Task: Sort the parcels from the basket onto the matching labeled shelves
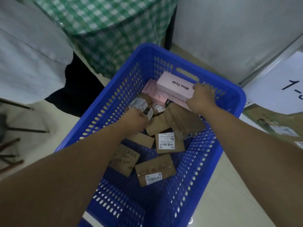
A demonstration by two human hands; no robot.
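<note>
Closest to you inside the blue basket (236, 95) lies a brown parcel (155, 169) with a white barcode sticker at its near edge; the print is too small to read. Just left of it, against the basket's left wall, is a scribbled parcel (124, 161) with dark handwriting that is too blurred to make out.

A little further in, near the basket's middle, a labelled parcel (168, 143) shows a white shipping label with a barcode and a row of digits that cannot be read with certainty.

Your left hand (136, 118) reaches into the basket's left half. Its fingers are curled around a small parcel (139, 104) with a white label whose text is unreadable. To its right, taped brown cartons (185, 122) lean on one another.

At the basket's far end, just below the handle slot, your right hand (201, 97) grips the near end of a pink box (173, 86), thumb on one side and fingers wrapped over the other. The box top reads "Mine Took", upside down to you. It sits on other pink boxes (150, 89).

Beyond the basket's far left corner hangs a green checked cloth (106, 30). To the right of the basket, a white sheet (282, 84) carries a hand-drawn "1-", cut off at the edge.
</note>
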